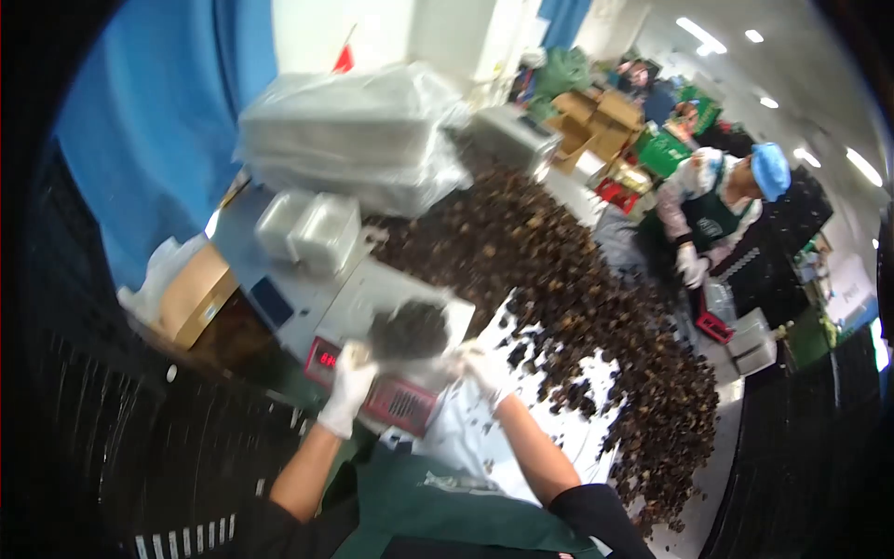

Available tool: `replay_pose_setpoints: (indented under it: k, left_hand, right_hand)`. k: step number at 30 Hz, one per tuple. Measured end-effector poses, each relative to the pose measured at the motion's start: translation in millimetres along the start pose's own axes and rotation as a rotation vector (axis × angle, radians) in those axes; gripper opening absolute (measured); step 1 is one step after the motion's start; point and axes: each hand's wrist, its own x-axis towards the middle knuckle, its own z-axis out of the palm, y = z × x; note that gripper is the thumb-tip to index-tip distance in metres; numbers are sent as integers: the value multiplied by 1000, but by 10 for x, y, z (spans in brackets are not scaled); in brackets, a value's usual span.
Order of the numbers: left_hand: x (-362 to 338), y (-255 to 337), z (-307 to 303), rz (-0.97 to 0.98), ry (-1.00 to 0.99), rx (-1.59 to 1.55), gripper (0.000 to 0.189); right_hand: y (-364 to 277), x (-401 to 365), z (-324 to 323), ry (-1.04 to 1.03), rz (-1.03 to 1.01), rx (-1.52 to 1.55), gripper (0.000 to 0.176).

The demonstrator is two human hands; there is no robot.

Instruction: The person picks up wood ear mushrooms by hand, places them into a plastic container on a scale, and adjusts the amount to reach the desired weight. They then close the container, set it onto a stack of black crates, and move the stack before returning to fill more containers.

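A transparent plastic box (430,368) sits over the scale at the middle of the bench, with a dark clump of dried pieces (410,329) like dried fungus in it. My left hand (352,384), in a white glove, grips the box's near left corner. At the near right corner my gloved right hand (481,371) has its fingers closed on the rim; motion blurs it a little. Below the box is a digital scale (402,404) with a red front and lit red digits. A pale plate shows around the box.
A large heap of dark dried pieces (549,252) spreads over the bench to the right. Stacked transparent boxes (312,228) and a plastic-wrapped stack (345,135) stand behind. A cardboard box (196,293) is at left. Across the heap, a co-worker (712,210) handles things by another scale (712,324).
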Motion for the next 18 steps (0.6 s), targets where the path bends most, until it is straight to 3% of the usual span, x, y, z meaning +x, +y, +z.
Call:
replay_pose_setpoints:
  k: [1, 2, 4, 6, 8, 9, 10, 12, 14, 15, 16, 18]
  left_hand:
    - [17, 255, 20, 101, 37, 50, 23]
    - [45, 484, -10, 159, 42, 132, 25]
    - [0, 1101, -43, 218, 39, 149, 24]
    - [-71, 1479, -35, 238, 34, -73, 35]
    - [-212, 1859, 104, 471, 77, -264, 54]
    - [-176, 1834, 136, 538, 39, -337, 68]
    - [-180, 1753, 210, 585, 46, -373, 66]
    - [-257, 1250, 188, 331, -219, -307, 61]
    - [-451, 1694, 438, 305, -46, -495, 51]
    - [-470, 1766, 373, 288, -42, -508, 44]
    - [-541, 1920, 277, 247, -81, -450, 50]
    - [-594, 2001, 197, 468, 52, -303, 54]
  right_hand:
    - [-149, 4, 22, -87, -52, 92, 12]
    - [-271, 15, 32, -53, -232, -112, 10]
    - [-808, -149, 218, -124, -277, -1, 13]
    - [-1117, -227, 373, -146, -245, 257, 11]
    - [-1193, -274, 459, -255, -275, 549, 11]
    - [-1252, -326, 550, -240, -266, 552, 14]
    - [-1295, -390, 641, -270, -275, 535, 16]
    - [-1133, -407, 693, -243, -306, 180, 20]
    - [-1298, -637, 875, -297, -271, 156, 19]
    - [-1288, -661, 892, -324, -287, 86, 21]
    - [-1269, -671, 881, -359, -311, 21, 24]
    - [-1248, -723, 939, -343, -215, 151, 29]
